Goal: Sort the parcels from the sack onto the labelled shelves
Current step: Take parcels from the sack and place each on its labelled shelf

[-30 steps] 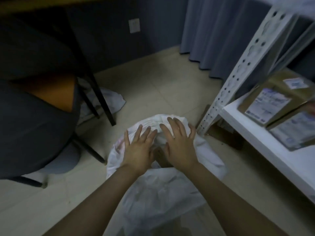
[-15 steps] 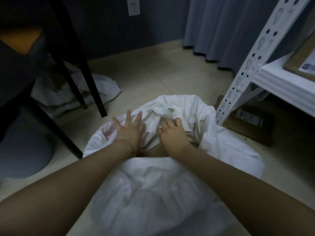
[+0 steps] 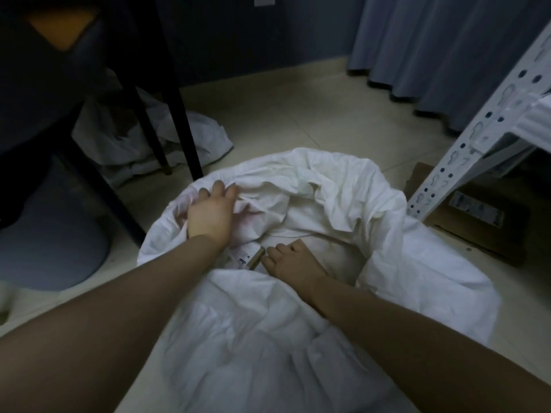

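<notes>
A large white cloth sack (image 3: 343,186) lies open on the tiled floor in front of me. My left hand (image 3: 210,214) grips the sack's left rim and holds the mouth apart. My right hand (image 3: 290,259) is down inside the opening, fingers curled on the edge of a brown parcel (image 3: 253,259) with a white label; most of that parcel is hidden by cloth and by my arm. The white metal shelf (image 3: 489,126) stands at the right, only its perforated upright and a shelf edge showing.
A flat brown parcel (image 3: 477,216) with a label lies on the floor under the shelf. A second crumpled white sack (image 3: 134,144) lies behind black chair legs (image 3: 179,120) at the left. Grey curtains (image 3: 432,55) hang at the back right.
My left hand moved from lying flat on the cloth to gripping the sack's rim and pulling it open. My right hand went deeper inside, and a labelled parcel now shows.
</notes>
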